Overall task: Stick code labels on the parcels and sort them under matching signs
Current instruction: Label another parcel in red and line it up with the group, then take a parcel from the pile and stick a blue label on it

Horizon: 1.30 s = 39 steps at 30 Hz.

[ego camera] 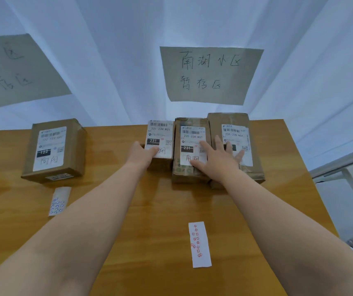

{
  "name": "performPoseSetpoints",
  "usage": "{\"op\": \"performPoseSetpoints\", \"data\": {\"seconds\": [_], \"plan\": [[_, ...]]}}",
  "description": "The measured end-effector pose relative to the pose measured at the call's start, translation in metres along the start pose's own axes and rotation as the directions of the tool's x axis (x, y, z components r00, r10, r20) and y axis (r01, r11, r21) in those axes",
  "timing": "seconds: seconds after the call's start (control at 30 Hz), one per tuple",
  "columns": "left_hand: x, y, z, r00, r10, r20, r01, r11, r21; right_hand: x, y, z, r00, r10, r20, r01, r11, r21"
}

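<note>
Three brown parcels stand side by side at the table's far edge under the right cardboard sign (210, 75): a small parcel (160, 135), a middle parcel (192, 129) and a right parcel (233, 124), all labelled 231. My left hand (143, 153) grips the small parcel's left front corner, thumb on its label. My right hand (218, 160) lies flat with spread fingers across the middle and right parcels. A separate parcel labelled 122 (53, 150) sits at the left under the left sign (15, 71).
A strip of red sticker labels (200, 244) lies on the wooden table (149, 210) near me. A strip of blue sticker labels (58, 201) lies in front of the 122 parcel. White cloth hangs behind. The table's right edge drops off beside a white rail (342, 167).
</note>
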<state>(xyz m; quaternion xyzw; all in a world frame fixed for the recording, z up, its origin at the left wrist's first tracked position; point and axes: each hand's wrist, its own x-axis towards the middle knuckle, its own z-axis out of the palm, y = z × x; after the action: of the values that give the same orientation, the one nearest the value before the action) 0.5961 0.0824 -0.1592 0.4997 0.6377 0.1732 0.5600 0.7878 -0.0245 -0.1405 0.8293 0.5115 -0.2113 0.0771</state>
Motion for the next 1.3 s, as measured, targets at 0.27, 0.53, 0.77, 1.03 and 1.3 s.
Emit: {"op": "performPoseSetpoints", "data": {"seconds": [0.27,0.53,0.77,1.03,1.3], "plan": [[0.001,0.014,0.030,0.995,0.081,0.060,-0.090,0.983,0.163,0.000,0.031,-0.005,0.999,0.030,0.013,-0.031,0.999,0.038],[-0.035,0.021,-0.003,0.986,0.164,0.042,-0.166,0.886,0.433,-0.023,0.003,-0.022,0.962,-0.158,-0.224,0.140,0.986,-0.094],[-0.105,0.005,-0.081,0.949,0.314,0.039,-0.291,0.819,0.495,-0.065,-0.063,-0.033,0.910,-0.287,-0.298,0.329,0.939,0.100],[-0.145,-0.049,-0.195,0.930,0.356,-0.090,-0.283,0.851,0.442,-0.115,-0.177,-0.017,0.859,-0.444,-0.254,0.495,0.848,0.192],[-0.146,-0.100,-0.323,0.908,0.403,-0.117,-0.293,0.808,0.511,-0.147,-0.321,0.010,0.862,-0.446,-0.239,0.504,0.798,0.329]]}}
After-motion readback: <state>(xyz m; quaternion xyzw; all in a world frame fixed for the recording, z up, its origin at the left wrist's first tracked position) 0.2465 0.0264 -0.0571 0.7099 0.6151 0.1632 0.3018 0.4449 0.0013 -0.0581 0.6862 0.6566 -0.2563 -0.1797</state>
